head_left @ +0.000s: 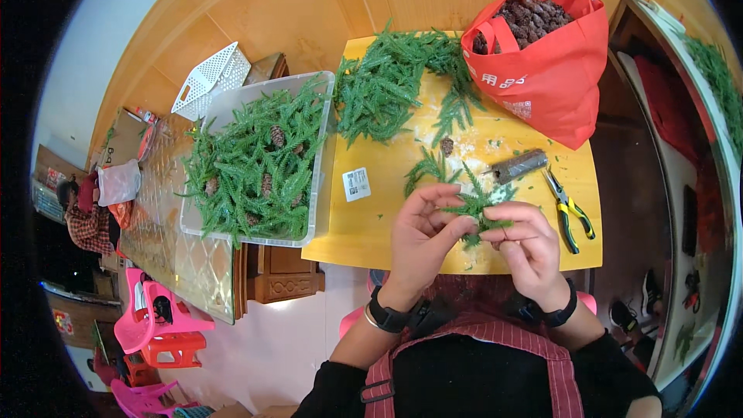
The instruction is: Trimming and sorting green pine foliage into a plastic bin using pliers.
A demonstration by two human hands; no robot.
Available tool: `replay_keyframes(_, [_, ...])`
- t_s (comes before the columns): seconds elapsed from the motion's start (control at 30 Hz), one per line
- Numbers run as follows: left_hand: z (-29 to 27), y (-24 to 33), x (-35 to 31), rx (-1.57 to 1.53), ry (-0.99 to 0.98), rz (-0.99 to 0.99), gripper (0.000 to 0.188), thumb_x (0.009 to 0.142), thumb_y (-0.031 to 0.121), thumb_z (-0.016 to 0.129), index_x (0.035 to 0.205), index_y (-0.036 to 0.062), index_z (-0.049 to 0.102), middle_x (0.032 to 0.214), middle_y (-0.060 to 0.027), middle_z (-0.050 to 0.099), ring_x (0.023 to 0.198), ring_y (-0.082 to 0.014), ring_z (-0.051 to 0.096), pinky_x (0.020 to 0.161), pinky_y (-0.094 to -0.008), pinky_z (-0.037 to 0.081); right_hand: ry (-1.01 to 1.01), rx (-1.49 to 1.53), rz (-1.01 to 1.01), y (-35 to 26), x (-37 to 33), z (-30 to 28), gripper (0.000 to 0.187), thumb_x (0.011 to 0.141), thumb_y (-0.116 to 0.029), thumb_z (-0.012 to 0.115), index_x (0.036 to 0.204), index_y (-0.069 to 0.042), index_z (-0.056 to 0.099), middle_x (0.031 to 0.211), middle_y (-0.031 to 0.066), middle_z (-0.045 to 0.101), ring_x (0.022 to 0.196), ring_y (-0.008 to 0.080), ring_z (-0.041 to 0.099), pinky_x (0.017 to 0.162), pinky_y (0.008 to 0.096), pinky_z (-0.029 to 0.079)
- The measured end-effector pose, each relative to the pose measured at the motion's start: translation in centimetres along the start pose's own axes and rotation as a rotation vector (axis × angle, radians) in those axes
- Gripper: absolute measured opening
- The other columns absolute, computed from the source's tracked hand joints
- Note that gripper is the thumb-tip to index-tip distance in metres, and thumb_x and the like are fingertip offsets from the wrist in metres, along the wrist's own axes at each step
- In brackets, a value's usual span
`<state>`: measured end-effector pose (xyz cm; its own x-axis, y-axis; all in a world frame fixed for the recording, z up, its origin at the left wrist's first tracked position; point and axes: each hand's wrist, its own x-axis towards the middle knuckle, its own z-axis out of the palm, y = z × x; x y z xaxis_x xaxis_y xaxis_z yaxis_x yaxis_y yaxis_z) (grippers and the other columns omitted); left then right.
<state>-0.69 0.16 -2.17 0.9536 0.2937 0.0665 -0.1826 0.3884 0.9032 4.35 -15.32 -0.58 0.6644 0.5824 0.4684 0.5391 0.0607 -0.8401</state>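
Observation:
Both my hands pinch a small green artificial pine sprig (477, 200) above the front of the yellow table (348, 236). My left hand (424, 232) grips it between thumb and fingertips from the left. From the right, my right hand (530, 246) has its fingers closed on the same sprig. Part of the sprig is hidden behind my fingers. Another pine branch (424, 170) lies just beyond my left hand, with a small pine cone (446, 146) past it. A dark cylindrical roll (520, 165) and yellow-black pliers (571, 213) lie to the right.
At the back, green branches (383, 89) are heaped beside a red bag (542, 89) full of pine cones (530, 22). To the left stands a clear bin (316, 209) of sprigs and cones. A white label (356, 184) lies nearer. Pink chairs (151, 313) are at far left.

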Motion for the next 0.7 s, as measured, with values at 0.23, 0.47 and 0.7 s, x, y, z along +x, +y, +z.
replay_keyframes(0.23, [0.1, -0.1, -0.3, -0.155, 0.025, 0.061, 0.036, 0.075, -0.008, 0.060, 0.106, 0.0005, 0.044, 0.095, -0.0079, 0.054, 0.077, -0.0121, 0.058, 0.069, -0.0215, 0.048, 0.045, -0.230, -0.321, 0.6, -0.2, 0.7, 0.017, 0.066, 0.006, 0.059, 0.083, 0.003, 0.058, 0.101, 0.0169, 0.057, 0.090, 0.0312, 0.056, 0.077, 0.0364, 0.047])
replay_keyframes(0.47, [-0.2, 0.0, -0.5, -0.106, -0.006, -0.023, 0.026, 0.077, -0.008, 0.058, 0.101, -0.0012, 0.050, 0.095, -0.0083, 0.056, 0.080, -0.0117, 0.059, 0.070, -0.0214, 0.048, 0.023, -0.307, -0.360, 0.6, -0.3, 0.6, 0.018, 0.064, 0.004, 0.063, 0.082, 0.003, 0.058, 0.102, 0.0165, 0.057, 0.091, 0.0301, 0.057, 0.077, 0.0366, 0.048])
replay_keyframes(0.7, [0.6, 0.1, -0.4, -0.060, 0.014, 0.076, 0.019, 0.079, -0.007, 0.056, 0.096, -0.0016, 0.050, 0.094, -0.0078, 0.056, 0.086, -0.0133, 0.059, 0.076, -0.0251, 0.049, 0.420, 0.265, 0.027, -0.2, -0.9, 1.0, 0.015, 0.076, 0.004, 0.044, 0.079, 0.001, 0.058, 0.093, 0.0151, 0.055, 0.088, 0.0251, 0.056, 0.077, 0.0308, 0.045])
